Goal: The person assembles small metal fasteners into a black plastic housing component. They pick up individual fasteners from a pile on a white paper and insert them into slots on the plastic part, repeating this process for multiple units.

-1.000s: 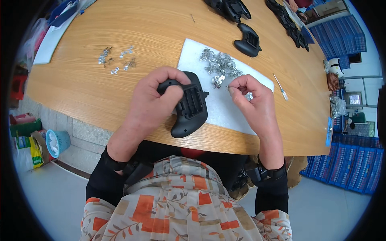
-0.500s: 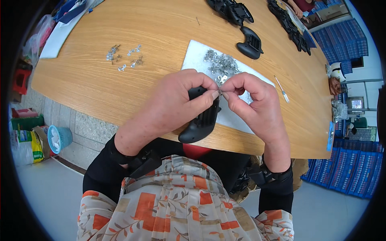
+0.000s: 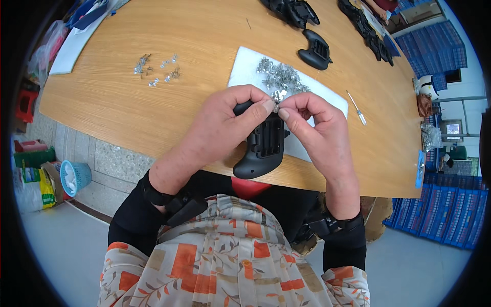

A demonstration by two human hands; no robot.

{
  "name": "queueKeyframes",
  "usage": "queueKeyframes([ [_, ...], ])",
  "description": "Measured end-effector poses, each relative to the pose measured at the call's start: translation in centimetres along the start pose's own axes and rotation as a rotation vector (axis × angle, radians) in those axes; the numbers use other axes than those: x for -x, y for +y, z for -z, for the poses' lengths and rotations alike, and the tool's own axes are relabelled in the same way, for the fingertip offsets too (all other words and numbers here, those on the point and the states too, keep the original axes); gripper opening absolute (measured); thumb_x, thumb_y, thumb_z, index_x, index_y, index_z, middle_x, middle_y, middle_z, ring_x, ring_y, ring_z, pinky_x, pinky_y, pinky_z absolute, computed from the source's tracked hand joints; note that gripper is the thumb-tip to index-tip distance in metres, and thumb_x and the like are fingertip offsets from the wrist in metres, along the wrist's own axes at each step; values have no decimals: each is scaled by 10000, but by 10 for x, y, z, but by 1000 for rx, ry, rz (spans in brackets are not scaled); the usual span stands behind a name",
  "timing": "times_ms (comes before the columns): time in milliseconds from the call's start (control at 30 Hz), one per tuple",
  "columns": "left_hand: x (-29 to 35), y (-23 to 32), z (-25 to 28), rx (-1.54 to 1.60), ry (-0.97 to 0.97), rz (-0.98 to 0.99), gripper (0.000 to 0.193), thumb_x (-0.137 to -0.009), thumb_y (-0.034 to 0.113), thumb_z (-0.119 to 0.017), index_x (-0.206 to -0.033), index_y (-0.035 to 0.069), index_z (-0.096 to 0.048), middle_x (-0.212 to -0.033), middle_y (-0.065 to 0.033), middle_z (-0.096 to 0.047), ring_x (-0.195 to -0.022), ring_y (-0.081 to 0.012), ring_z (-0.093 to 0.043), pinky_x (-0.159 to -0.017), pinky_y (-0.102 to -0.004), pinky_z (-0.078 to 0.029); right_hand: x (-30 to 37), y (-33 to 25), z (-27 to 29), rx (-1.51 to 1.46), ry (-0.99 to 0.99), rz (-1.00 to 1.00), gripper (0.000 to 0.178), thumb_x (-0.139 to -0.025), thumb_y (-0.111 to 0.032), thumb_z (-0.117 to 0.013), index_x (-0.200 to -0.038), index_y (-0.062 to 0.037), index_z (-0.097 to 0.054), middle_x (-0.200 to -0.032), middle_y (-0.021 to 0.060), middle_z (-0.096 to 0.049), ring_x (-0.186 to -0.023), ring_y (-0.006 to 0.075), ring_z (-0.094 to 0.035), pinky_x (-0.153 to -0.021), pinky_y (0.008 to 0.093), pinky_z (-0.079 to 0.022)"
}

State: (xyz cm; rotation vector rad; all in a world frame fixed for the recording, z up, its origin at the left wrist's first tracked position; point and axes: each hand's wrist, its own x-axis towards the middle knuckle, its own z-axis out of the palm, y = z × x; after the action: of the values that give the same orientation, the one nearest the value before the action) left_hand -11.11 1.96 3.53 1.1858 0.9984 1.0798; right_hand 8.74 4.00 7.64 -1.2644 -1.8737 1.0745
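My left hand (image 3: 225, 115) and my right hand (image 3: 321, 128) meet at their fingertips, both closed in a pinch. Between them is a small shiny metal clip (image 3: 276, 108), mostly covered by the fingers. Beneath my left hand lies a black game-controller shell (image 3: 261, 156) with an open slotted compartment, partly on a white foam sheet (image 3: 242, 67) and partly on the wooden table. A pile of small silvery clips (image 3: 282, 78) sits on the foam just beyond my fingertips.
Loose clips and springs (image 3: 169, 75) lie to the left on the table (image 3: 123, 107). Beyond the foam rest another black shell (image 3: 315, 51) and more shells (image 3: 294, 13). A screwdriver (image 3: 357, 107) lies at the right. Another person's hand (image 3: 379, 10) shows at the far right.
Both hands have shifted slightly left and away from me, with the clip still between the fingertips. More of the controller shell's compartment now shows below them.
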Motion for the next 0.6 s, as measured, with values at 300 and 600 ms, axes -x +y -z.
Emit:
queueKeyframes([
  [300,-3,-11,2,-98,2,-60,171,-1012,230,-650,-1005,68,-706,-804,74,-620,-666,10,-518,-572,-177,-412,2,11,-11,-206,14,-114,85,-889,-77,-698,-935,-9,-676,-808,-39,-626,-787,56,-537,-735,228,-450],
  [600,-7,-7,6,-14,-46,129,199,-1009,164,-578,-1178,104,-663,-850,59,-633,-646,-1,-519,-564,-165,-415,-1,22,2,-444,-65,-169,89,-927,-67,-666,-996,-12,-665,-899,-40,-650,-794,46,-550,-732,240,-464],
])
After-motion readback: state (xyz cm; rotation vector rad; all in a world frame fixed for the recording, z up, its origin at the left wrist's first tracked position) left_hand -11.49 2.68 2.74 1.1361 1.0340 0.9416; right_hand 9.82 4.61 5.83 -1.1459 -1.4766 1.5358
